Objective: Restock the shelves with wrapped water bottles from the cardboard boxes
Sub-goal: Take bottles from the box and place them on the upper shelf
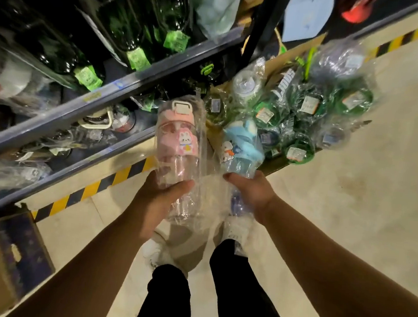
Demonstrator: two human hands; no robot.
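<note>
We look down from head height at a person's two bare arms reaching toward an open brown cardboard box [275,167] on the floor. The box is packed with green-lidded bottles in clear plastic wrap [306,103].

The left hand [159,197] curls its fingers and thumb around the lower body of a clear bottle with a pink lid and a rabbit sticker [179,140], sealed in a loose plastic bag. It is held roughly upright just left of the box, between the box and the shelving. The right hand [248,189] grips the base of a smaller clear bottle with a blue lid and a cartoon sticker [239,148], also bagged. This one sits over the box's near corner, tilted slightly. The two bottles are close, but we cannot tell whether they touch.

Left of the box run grey metal shelf rails [81,106]. The lower shelf beside the box holds other wrapped bottles, though blur hides their detail.

We judge the step in hand to be moving this pair from box to shelf. To do it well, we would:
- hold the hard bottle bodies firmly, not the slippery loose wrap
- place one bottle at a time
- stand each on its base in a gap among like bottles
- turn the stickers outward
</note>
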